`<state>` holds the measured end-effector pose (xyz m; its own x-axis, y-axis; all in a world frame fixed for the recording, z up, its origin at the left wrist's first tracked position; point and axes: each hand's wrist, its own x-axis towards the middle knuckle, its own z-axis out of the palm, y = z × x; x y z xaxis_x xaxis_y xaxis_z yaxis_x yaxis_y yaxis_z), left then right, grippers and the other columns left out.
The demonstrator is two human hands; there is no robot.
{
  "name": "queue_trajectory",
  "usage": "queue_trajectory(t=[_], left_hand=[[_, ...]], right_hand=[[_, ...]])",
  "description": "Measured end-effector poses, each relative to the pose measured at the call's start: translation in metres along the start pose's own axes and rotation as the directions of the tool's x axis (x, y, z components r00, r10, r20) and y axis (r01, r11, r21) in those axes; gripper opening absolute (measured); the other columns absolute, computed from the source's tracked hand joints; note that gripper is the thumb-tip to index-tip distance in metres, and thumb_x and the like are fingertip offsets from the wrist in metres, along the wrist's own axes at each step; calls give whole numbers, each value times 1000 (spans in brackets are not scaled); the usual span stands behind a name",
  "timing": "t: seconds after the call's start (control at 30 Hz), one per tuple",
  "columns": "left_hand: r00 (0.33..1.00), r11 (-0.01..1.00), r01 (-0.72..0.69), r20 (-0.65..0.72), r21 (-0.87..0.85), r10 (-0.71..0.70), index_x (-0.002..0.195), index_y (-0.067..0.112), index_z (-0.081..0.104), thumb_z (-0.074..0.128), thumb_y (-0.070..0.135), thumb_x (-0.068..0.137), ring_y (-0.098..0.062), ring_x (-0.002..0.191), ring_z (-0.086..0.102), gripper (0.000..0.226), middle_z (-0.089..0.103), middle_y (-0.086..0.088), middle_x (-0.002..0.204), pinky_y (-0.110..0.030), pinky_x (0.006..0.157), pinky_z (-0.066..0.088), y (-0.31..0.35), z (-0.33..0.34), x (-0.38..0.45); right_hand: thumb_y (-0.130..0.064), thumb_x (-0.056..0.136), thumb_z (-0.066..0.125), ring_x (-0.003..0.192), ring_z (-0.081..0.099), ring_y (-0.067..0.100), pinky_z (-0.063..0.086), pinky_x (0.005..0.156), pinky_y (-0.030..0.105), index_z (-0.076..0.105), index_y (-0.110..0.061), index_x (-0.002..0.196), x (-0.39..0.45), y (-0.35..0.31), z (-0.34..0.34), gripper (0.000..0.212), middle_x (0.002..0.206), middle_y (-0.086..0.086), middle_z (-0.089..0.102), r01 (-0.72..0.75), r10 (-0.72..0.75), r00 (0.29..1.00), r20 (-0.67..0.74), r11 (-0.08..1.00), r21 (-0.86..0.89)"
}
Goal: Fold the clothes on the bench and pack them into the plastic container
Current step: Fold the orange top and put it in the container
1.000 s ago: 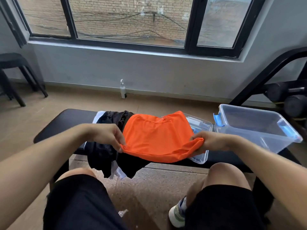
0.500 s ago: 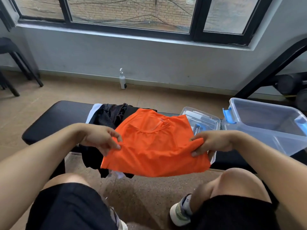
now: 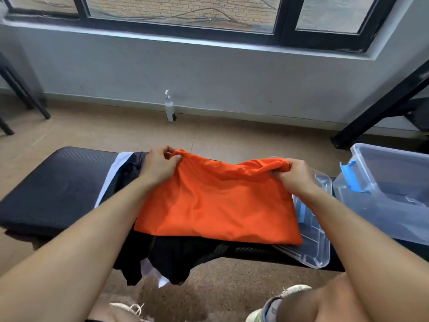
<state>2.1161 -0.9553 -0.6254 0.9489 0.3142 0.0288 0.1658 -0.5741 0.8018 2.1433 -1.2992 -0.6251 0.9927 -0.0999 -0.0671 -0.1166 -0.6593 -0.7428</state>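
Note:
An orange shirt (image 3: 216, 205) lies spread over the black bench (image 3: 53, 187), folded so its far edge is bunched. My left hand (image 3: 160, 165) grips the shirt's far left corner and my right hand (image 3: 293, 174) grips its far right corner. Under the shirt lies a heap of black and white clothes (image 3: 167, 256) that hangs over the bench's near edge. The clear plastic container (image 3: 383, 201) with blue latches stands at the right end of the bench. Its clear lid (image 3: 313, 238) lies flat beside it, partly covered by the shirt.
A white spray bottle (image 3: 170, 108) stands on the floor by the wall. Black stool legs (image 3: 25, 98) show at the far left, and a black slanted frame (image 3: 380, 105) at the right. My knees and shoes are at the bottom edge.
Both hands carried the shirt's near edge up and away to its far edge, doubling the shirt over on the bench. The camera tilted down and closer.

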Motion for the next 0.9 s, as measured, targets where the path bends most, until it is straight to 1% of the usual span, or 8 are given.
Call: queue_trajectory(t=[0.1,0.2,0.27,0.37,0.5,0.7,0.8,0.9], left_hand=[[999,996,-35,-17,76,37,105,21,69,68,31,92,-24,100,67,16,70,-1,97,-40,93,53,-3,9,6],[992,992,-92,-73,91,98,122,20,61,72,33,90,-19,104,62,36,66,1,112,-39,94,51,-2,15,1],[970,958,-216,-71,191,233,124,20,61,74,31,88,-21,113,59,40,63,-1,120,-39,97,47,-1,21,-5],[910,873,-415,135,257,393,121,19,65,74,29,88,-23,120,54,35,63,-3,123,-35,103,40,4,33,-17],[804,773,-565,403,289,437,131,20,62,70,37,91,-22,141,41,45,58,-1,140,-32,118,25,6,52,-30],[817,800,-525,437,292,377,149,22,47,58,43,99,-18,153,19,56,37,0,160,-36,125,14,7,56,-37],[809,799,-533,444,278,385,151,24,45,56,44,99,-19,154,16,57,33,-1,162,-37,125,11,11,56,-40],[803,798,-535,459,277,379,151,27,43,55,49,98,-19,155,12,59,29,0,164,-38,126,10,11,59,-41]], right_hand=[[-46,71,73,87,71,24,59,79,45,70,-39,75,8,6,5,8,85,-5,75,-35,32,999,-32,993,-114],[-54,74,75,85,71,26,59,81,47,65,-27,80,9,2,2,29,89,0,73,-106,119,993,21,940,-324],[-55,77,75,71,71,27,62,72,47,70,-17,80,8,-2,-3,39,78,6,72,-140,174,983,63,921,-363],[-60,75,78,68,70,27,62,62,39,68,-8,90,3,-7,-7,54,77,11,69,-239,288,951,117,918,-316],[-55,72,83,85,66,24,55,70,36,64,-9,103,-7,-9,-5,58,96,9,67,-291,355,906,229,918,-270],[-14,80,80,95,73,25,57,92,41,69,-10,114,-21,-22,-15,36,104,11,77,-319,251,902,352,935,152],[-1,83,74,83,73,23,62,78,35,66,-3,119,-36,-29,-40,37,104,15,76,-311,171,921,351,863,397],[0,82,73,76,72,21,62,70,34,67,-6,116,-48,-28,-64,35,98,13,75,-271,151,950,274,836,478]])
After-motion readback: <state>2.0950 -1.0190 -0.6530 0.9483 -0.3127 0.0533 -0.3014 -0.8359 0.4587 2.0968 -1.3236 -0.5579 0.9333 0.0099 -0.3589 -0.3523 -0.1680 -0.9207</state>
